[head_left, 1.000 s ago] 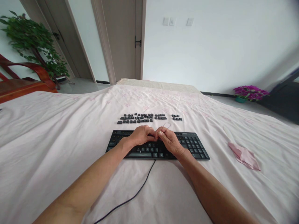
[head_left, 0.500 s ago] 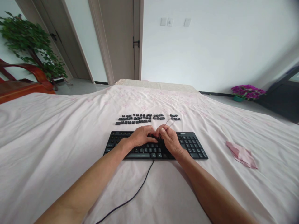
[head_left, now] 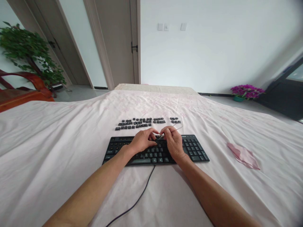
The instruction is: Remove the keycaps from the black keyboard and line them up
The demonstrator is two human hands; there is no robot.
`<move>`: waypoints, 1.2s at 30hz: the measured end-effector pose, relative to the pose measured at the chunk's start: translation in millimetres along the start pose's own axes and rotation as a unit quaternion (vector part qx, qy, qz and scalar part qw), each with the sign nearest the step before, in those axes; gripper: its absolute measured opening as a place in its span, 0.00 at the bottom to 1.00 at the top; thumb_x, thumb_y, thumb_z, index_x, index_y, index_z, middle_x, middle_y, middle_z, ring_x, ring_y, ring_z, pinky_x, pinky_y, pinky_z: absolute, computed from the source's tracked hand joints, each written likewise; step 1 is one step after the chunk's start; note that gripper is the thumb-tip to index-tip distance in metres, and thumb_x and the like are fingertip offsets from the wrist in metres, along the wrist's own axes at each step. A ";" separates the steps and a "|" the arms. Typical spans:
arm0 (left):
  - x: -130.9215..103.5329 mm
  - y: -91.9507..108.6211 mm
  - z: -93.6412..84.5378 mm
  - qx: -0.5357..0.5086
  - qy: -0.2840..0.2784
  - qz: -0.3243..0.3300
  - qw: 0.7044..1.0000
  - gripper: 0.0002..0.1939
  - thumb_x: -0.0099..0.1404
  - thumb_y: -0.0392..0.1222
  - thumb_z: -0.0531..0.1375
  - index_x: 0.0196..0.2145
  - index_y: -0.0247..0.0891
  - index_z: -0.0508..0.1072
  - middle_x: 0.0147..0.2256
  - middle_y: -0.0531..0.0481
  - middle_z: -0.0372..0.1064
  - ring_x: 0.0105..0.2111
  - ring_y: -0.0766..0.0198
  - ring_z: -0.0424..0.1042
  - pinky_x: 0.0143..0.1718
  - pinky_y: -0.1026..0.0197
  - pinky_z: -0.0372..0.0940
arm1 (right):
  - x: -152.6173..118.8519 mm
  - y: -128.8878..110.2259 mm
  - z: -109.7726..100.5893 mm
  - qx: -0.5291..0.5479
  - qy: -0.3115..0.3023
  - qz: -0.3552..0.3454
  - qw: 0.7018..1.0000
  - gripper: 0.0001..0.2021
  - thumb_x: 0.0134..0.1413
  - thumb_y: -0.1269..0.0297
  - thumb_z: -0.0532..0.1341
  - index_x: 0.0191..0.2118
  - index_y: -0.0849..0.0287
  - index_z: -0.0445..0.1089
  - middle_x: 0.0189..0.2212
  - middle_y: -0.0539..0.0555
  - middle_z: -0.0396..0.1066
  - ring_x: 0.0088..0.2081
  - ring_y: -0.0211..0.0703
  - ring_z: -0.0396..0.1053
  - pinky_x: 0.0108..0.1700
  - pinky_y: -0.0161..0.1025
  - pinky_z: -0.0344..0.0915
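A black keyboard [head_left: 139, 160] lies on the pale pink cloth, its cable running toward me. Over its upper middle, my right hand [head_left: 174, 143] is closed round a thin wire tool [head_left: 178, 127], whose looped end sticks out beyond the fingers. My left hand [head_left: 143, 141] rests on the keys just to the left, thumb and forefinger apart, fingertips close to the tool's tip. Whether a small key lies between its fingers is too small to tell. Loose black keycaps [head_left: 139, 125] sit in rows behind the keyboard.
A folded pink cloth [head_left: 243, 156] lies right of the keyboard. Beyond the covered table [head_left: 71, 126] are a wooden chair [head_left: 30, 86], a green plant [head_left: 26, 47], doors and purple flowers [head_left: 247, 91].
The view has tilted up slightly. My right hand has turned and drawn a little away from my left hand, and the wire tool now points more to the right.
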State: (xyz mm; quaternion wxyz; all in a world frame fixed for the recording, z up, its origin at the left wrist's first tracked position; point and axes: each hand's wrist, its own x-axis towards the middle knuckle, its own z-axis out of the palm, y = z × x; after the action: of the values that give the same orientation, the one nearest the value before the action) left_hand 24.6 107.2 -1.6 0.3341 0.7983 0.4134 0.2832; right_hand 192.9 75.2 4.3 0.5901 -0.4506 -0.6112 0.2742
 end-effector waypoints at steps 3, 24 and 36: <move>-1.0 2.9 1.1 0.027 0.008 -0.004 1.000 0.21 0.52 0.35 0.67 0.45 0.44 0.73 0.32 0.57 0.73 0.30 0.67 0.69 0.33 0.66 0.63 | 1.5 -0.3 -0.6 0.027 0.051 0.013 0.998 0.15 0.64 0.57 0.53 0.29 0.58 0.67 0.23 0.48 0.64 0.23 0.35 0.57 0.27 0.34 0.56; 14.2 -0.1 -12.9 0.091 0.080 -0.040 0.992 0.09 0.56 0.37 0.64 0.37 0.42 0.78 0.33 0.53 0.77 0.35 0.63 0.75 0.39 0.64 0.66 | 5.4 2.9 -4.2 0.064 0.121 0.071 0.988 0.18 0.64 0.51 0.52 0.30 0.58 0.67 0.22 0.48 0.63 0.22 0.35 0.56 0.26 0.34 0.54; 61.8 -18.3 -17.1 0.221 0.124 -0.054 0.966 0.10 0.56 0.40 0.65 0.38 0.46 0.78 0.38 0.53 0.75 0.38 0.62 0.73 0.40 0.63 0.64 | 6.4 5.6 -5.1 0.067 0.115 0.071 0.989 0.17 0.64 0.52 0.52 0.30 0.58 0.67 0.23 0.48 0.65 0.22 0.35 0.57 0.26 0.35 0.54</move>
State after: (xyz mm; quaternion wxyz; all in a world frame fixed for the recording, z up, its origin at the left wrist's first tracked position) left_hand 34.3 172.8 5.8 0.1103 0.7874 0.5460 0.2638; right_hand 199.7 82.3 3.3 0.6645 -0.4805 -0.4861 0.3021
